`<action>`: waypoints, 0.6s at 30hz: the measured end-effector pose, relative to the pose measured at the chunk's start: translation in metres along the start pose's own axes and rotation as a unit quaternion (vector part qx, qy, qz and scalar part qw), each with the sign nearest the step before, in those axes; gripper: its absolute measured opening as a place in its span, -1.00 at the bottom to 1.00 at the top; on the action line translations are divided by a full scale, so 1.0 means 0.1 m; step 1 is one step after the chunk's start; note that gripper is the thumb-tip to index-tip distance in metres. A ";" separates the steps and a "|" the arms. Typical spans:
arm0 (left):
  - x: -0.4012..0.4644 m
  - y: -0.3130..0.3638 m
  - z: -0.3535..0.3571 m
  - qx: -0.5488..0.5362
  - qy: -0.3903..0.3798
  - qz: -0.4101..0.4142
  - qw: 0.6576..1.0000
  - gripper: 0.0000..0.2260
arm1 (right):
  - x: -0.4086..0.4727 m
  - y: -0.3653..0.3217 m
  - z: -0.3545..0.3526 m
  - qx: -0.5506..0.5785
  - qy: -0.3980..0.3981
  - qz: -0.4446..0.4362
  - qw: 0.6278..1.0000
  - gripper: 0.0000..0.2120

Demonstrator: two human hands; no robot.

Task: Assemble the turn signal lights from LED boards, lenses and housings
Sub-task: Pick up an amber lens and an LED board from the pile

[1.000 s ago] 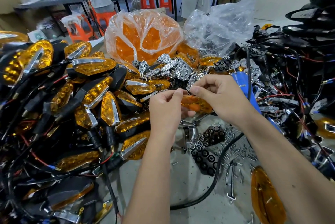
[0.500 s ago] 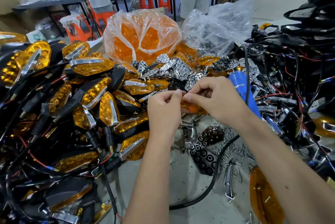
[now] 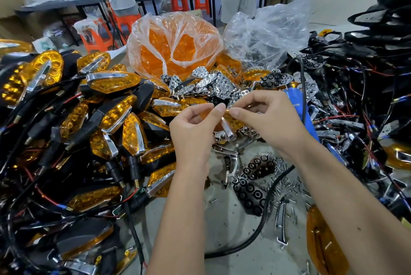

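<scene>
- Both hands raised over the middle of the desk, fingertips meeting on one amber lens.
- Left hand: thumb and forefinger pinch the lens's near end; other fingers curled loosely.
- Right hand: thumb and forefinger pinch at the same spot from the other side. Whether it also holds a small separate part, cannot tell; the contact point is hidden by fingertips.
- Lens: translucent orange, honeycomb pattern inside, a chrome strip running down its face. Mostly covered by the hands.
- Judged step: fitting or seating the chrome strip on the lens before it goes to a housing.
- To do well: keep the lens steady in the left pinch, line up the strip's end with its slot, press squarely so it clips without bending. Avoid smearing the clear face.
- Supplies: finished lights piled along the left edge; bag of lenses at the far edge; chrome reflectors just before it; housings with wires along the right edge; loose screws near the middle.
</scene>
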State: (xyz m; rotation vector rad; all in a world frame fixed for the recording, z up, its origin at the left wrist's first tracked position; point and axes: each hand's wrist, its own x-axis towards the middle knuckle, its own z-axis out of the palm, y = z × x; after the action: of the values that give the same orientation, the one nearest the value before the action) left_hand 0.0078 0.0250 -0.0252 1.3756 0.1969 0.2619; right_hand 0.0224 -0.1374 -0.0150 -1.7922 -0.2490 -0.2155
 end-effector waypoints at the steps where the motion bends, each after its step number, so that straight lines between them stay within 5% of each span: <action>1: 0.01 0.01 0.00 -0.010 0.002 0.000 1.000 -0.79 | 0.00 0.00 -0.01 0.015 -0.007 0.021 1.000 -0.97; 7: 0.01 0.00 0.02 -0.001 0.055 0.034 0.998 -0.76 | -0.03 0.00 0.04 0.090 -0.121 0.102 0.983 -0.33; 18: 0.03 -0.02 -0.01 0.067 0.083 0.090 0.990 -0.72 | -0.02 0.02 -0.02 0.064 -0.097 0.074 0.990 -0.70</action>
State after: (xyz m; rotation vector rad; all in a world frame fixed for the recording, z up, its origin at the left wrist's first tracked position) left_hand 0.0109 0.0266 -0.0276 1.5067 0.2331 0.5229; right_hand 0.0209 -0.1398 -0.0173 -1.6963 -0.2615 0.0796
